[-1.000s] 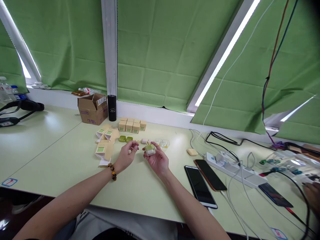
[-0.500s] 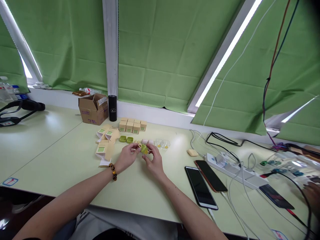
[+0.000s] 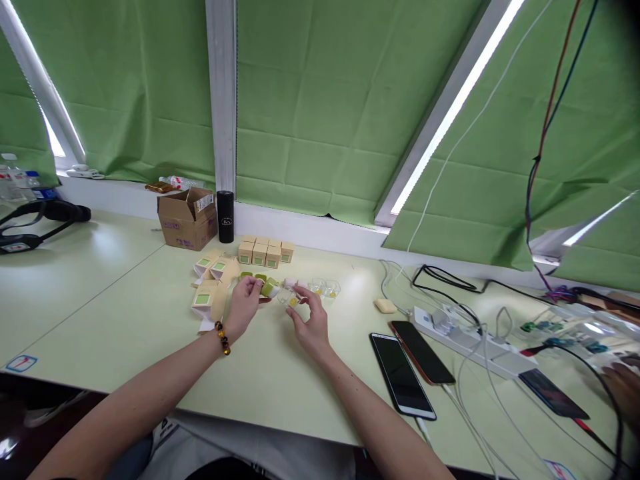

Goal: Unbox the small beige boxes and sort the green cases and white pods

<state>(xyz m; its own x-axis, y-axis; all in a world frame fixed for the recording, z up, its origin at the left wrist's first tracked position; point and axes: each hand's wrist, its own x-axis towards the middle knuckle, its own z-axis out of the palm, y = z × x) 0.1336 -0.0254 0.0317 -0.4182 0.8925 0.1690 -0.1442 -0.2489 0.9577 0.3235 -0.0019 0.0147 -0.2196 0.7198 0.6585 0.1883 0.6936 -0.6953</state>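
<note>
Green cap point(image 3: 269, 287) with a pale end sits pinched in the left hand point(image 3: 246, 301), thumb and fingers drawn in narrow on it. Just beside it, on the right-hand side, the right hand point(image 3: 310, 323) holds a see-through cup point(image 3: 289, 298) with a yellow spot between thumb and fingertips. The key relation is this small sideways gap: the cap's pale end points toward the cup and slightly down toward the person, so its long axis runs roughly across the body. The cup looks squat; which way its mouth faces I cannot tell. Each thing is nearest the hand that holds it, and the two look apart, though only barely.

Past the hands, more green caps point(image 3: 245, 275) lie close by the left fingers, pale pink pieces point(image 3: 289, 283) sit just behind the held cup, and two other see-through cups point(image 3: 325, 288) stand near the right fingertips. Opened cartons point(image 3: 203, 299) crowd the left wrist, and a row of small boxes point(image 3: 259, 253) stands farther back. The roomiest part of the surface point(image 3: 280, 387) runs between the forearms to the near edge; a white phone point(image 3: 403, 377) bounds the right forearm's outer side.
</note>
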